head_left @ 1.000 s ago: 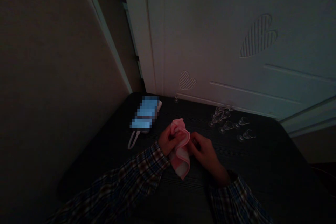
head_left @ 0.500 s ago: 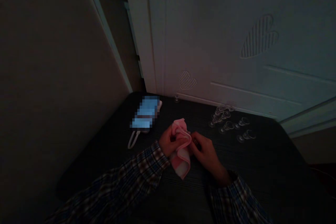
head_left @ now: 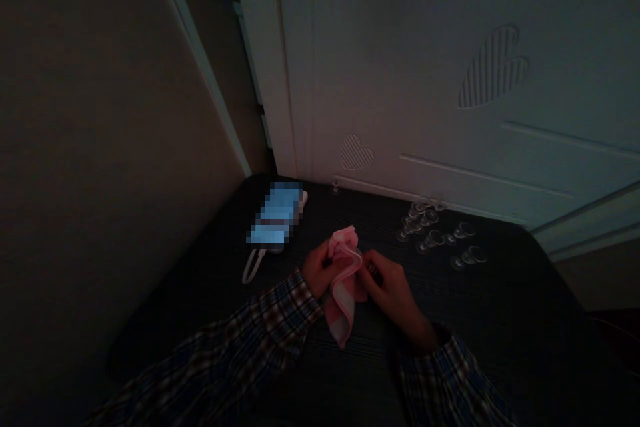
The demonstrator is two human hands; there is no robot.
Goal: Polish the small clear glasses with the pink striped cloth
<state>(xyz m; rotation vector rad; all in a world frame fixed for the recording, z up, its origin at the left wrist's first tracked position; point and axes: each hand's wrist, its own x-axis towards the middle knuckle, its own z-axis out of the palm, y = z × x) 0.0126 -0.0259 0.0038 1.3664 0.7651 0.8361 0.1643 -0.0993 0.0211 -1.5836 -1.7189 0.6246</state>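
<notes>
A pink and white cloth (head_left: 343, 280) hangs between both hands over a dark table (head_left: 500, 320). My left hand (head_left: 320, 270) is closed around the cloth's upper part. My right hand (head_left: 393, 293) is closed too, its fingertips pinched against the cloth's right side; something small and dark sits between them, too dim to name. Both sleeves are plaid. The light is very low.
A lit phone screen (head_left: 275, 217) lies on a white device with a looped cord (head_left: 253, 267) at the table's far left. Several small clear glasses (head_left: 437, 237) stand at the back right. A white cabinet door (head_left: 450, 80) rises behind; a wall (head_left: 100, 147) closes the left.
The hanging part of the cloth has narrowed and swung left, folding in on itself. Both hands stay nearly where they were.
</notes>
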